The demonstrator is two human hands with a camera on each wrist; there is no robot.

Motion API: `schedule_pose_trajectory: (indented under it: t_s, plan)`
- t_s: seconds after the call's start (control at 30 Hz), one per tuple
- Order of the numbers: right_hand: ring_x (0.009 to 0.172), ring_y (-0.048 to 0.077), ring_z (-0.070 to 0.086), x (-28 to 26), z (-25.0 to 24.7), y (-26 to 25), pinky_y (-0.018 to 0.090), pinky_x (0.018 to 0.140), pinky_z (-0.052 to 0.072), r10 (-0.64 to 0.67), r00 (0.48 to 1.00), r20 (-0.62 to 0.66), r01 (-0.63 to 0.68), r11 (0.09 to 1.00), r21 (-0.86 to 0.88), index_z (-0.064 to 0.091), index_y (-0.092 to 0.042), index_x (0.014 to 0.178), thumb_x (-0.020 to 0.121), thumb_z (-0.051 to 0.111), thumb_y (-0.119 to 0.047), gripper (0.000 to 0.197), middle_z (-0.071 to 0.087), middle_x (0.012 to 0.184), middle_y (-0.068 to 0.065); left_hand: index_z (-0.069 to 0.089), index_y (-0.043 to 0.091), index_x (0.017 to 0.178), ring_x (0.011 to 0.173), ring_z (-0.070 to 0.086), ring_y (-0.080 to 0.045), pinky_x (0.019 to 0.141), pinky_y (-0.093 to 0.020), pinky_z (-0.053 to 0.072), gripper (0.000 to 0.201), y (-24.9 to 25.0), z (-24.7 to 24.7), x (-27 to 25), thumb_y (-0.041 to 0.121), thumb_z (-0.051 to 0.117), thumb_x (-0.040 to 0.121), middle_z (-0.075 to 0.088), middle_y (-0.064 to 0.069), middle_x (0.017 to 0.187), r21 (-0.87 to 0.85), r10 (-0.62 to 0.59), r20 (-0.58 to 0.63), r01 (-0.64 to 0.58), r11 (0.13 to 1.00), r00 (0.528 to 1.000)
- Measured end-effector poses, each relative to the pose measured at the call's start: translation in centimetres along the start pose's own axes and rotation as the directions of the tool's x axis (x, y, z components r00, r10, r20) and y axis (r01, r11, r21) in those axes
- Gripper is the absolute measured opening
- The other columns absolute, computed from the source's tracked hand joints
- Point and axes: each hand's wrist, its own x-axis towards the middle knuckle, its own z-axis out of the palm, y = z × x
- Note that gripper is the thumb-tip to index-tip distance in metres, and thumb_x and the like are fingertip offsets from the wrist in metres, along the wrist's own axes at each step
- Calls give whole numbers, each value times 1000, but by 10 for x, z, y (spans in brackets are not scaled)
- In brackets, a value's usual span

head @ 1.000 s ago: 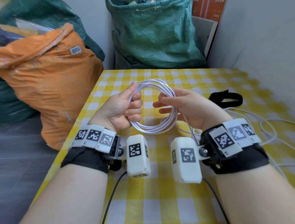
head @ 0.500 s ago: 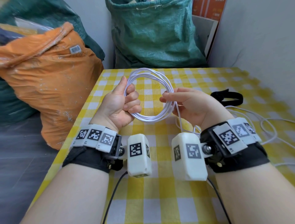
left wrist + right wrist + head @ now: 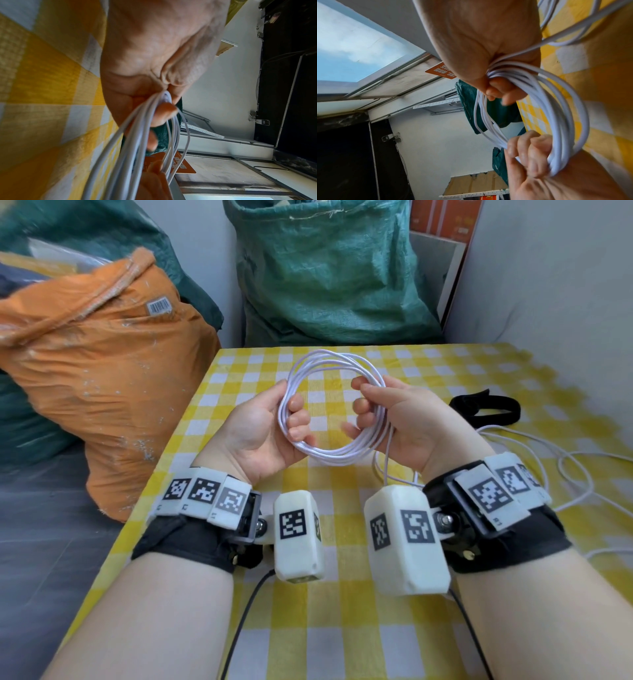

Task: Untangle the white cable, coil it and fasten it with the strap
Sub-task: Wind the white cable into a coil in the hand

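- The step in hand looks like coiling: several turns of the white cable (image 3: 329, 405) form a ring held up above the bench (image 3: 342, 645), between the two hands.
- The left hand (image 3: 263, 433) has its grip curled round the left side of the ring, fingers (image 3: 298, 419) through the loop and the thumb outside it.
- The right hand (image 3: 407, 422) has its grip pinched on the right side of the ring, with the turns bunched between thumb and fingers (the right wrist view shows them tightly gathered).
- A loose tail of cable runs down from the right hand and trails in slack curves across the yellow checked cloth to the right, so the winding seems unfinished.
- The black strap (image 3: 486, 407) lies on the bench just right of the right hand, untouched.
- Next, I judge, the right hand must feed the remaining slack into further turns while the left keeps the ring together; only then can a hand be freed to reach for the strap.
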Motion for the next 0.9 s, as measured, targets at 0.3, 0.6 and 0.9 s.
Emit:
schedule_pose_trajectory:
  t_s: [0.3,0.6,0.9]
  plan:
    - [37,5,25,-4,-4,-2,15,33,21,100,989,112,-30,861,-508,57,-12,86,97,42,-5,20,35,52,-3,57,11,89,38,36,-7,43,-18,37,34,2,-1,-6,41,43,94,48,-1,61,189,-83,51,72,979,995]
    - [38,5,30,-3,-3,0,15,35,26,48,996,80,-5,884,-468,53,-8,84,92,55,-3,10,42,60,3,48,15,70,36,21,-3,34,-14,20,37,0,3,-8,49,48,84,26,9,48,433,-84,62,49,900,995]
    - [38,5,29,-3,-3,0,16,34,28,86,988,132,-21,902,-431,60,-9,96,97,51,-16,12,38,47,-7,35,19,59,33,20,-4,34,-15,19,48,1,4,-5,50,38,94,23,7,46,343,-76,-3,72,937,997]
